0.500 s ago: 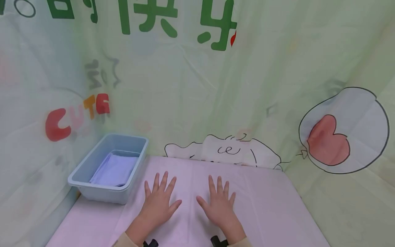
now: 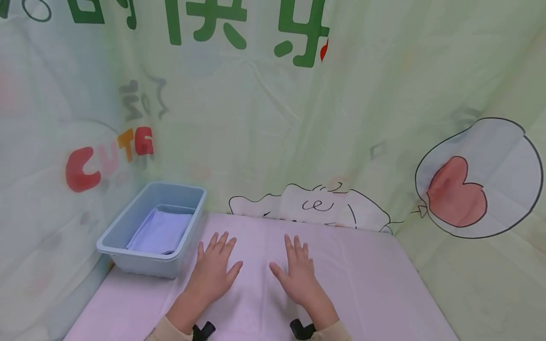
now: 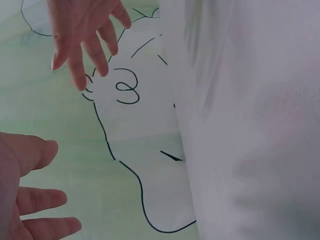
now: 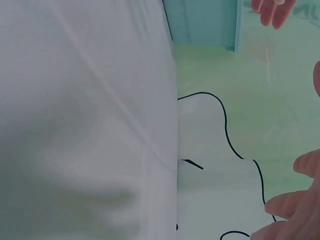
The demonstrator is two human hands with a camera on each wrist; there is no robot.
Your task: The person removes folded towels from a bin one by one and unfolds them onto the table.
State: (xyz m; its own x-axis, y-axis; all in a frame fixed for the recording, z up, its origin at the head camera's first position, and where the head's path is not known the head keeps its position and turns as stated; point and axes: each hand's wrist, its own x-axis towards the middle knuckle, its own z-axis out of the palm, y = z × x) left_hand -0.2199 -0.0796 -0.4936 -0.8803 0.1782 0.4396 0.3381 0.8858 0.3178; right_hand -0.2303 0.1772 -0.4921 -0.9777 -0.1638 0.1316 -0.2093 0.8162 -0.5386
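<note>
Both hands hover over a pale pink table cover [image 2: 367, 284], fingers extended and nothing held. My left hand [image 2: 211, 272] is at centre left in the head view, its thumb pointing inward. Across from it, my right hand [image 2: 297, 274] mirrors the pose with its thumb toward the left. Left of the hands stands a light blue plastic basin [image 2: 145, 265]. Inside it lies a folded lavender cloth [image 2: 164, 229]. In the left wrist view, the left fingers [image 3: 42, 200] show at the lower left and the right hand [image 3: 85, 25] at the top.
A printed curtain [image 2: 256, 123] encloses the table at the back and sides, with green characters, a cartoon outline and a balloon with a red heart [image 2: 456, 194]. Black wrist mounts [image 2: 302, 329] sit below the hands. The basin stands close to the left curtain.
The left hand has shifted slightly left and up, and the right hand has turned a little so its fingers look closer together. The head view has moved slightly. The basin and cloth stay in place.
</note>
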